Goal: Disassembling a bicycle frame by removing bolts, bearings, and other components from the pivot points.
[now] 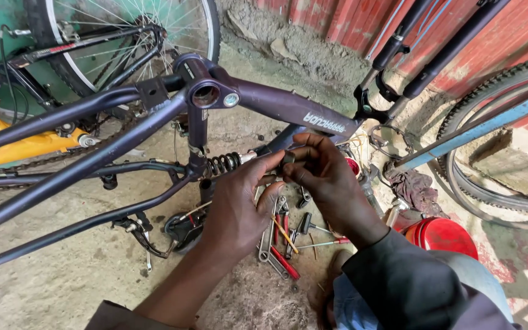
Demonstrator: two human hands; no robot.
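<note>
Left hand: the left hand (236, 205) is reaching in from the lower left, its fingers curling closed so that thumb and fingertips are pinching a small dark part (286, 160).
Right hand: the right hand (328, 183) is coming in from the lower right in a dark sleeve, its fingers bending inward and its fingertips pressing on the same small dark part from the opposite side.
Small dark part: it is sitting between the fingertips of both hands, held in the air just below the purple bicycle frame (154, 122) and above the tools; its exact kind is too small to tell.
Purple bicycle frame: it is lying across the view from the lower left to the upper right, with an open round tube end facing the camera.
Coil spring: a black coil spring (224, 163) is sitting on the frame just left of the left hand's fingers.
Tools: wrenches and screwdrivers (282, 244) are lying on the dirt floor directly beneath the hands.
Red container: a red container (444, 235) is standing to the right of the right forearm.
Rag: a dark rag (417, 189) is lying near the red container.
</note>
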